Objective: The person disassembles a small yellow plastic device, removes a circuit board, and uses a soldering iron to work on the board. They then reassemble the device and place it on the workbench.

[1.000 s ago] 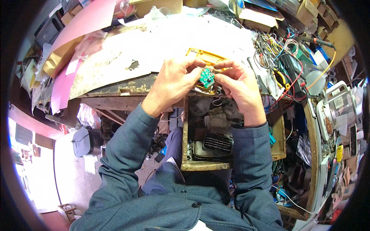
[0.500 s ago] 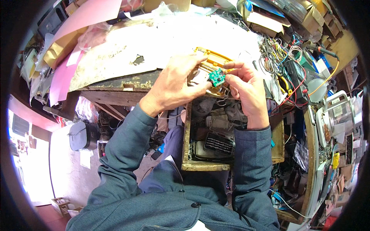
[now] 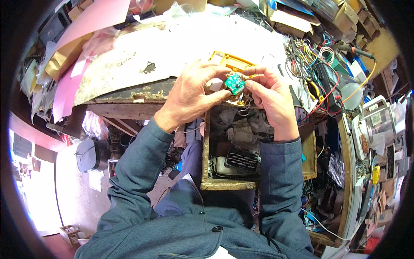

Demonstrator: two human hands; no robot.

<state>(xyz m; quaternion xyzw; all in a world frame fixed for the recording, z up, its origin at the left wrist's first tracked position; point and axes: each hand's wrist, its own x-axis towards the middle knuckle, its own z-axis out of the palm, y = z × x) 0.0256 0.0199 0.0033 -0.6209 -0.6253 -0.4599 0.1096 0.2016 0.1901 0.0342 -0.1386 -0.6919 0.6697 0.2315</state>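
1. Both my hands are raised over the bench edge [image 3: 129, 97], working one small item between them: a green circuit board [image 3: 235, 83].
2. Left hand [image 3: 192, 93]: fingers curled narrow, thumb and fingertips pinching the board's left side, along with a pale part just beside it that I cannot identify.
3. Right hand [image 3: 271, 97]: fingers closed narrow on the board's right edge, index bent over the top.
4. Board position: held in the air between the two hands, just in front of a yellow casing [image 3: 228, 60] lying on the bench, and above the back of an open wooden drawer [image 3: 224, 183].
5. Step, as I judge it: handling or fitting the board at close range. The next move calls for a steady two-handed pinch and small, careful finger motions.
6. Surface: worn, stained benchtop partly covered by white sheet; the drawer holds dark parts and a black grille piece [image 3: 242, 159].
7. Room: cluttered workshop. Tangled coloured wires [image 3: 317, 64] to the right, pink sheets [image 3: 92, 19] and cardboard boxes to the left and rear.
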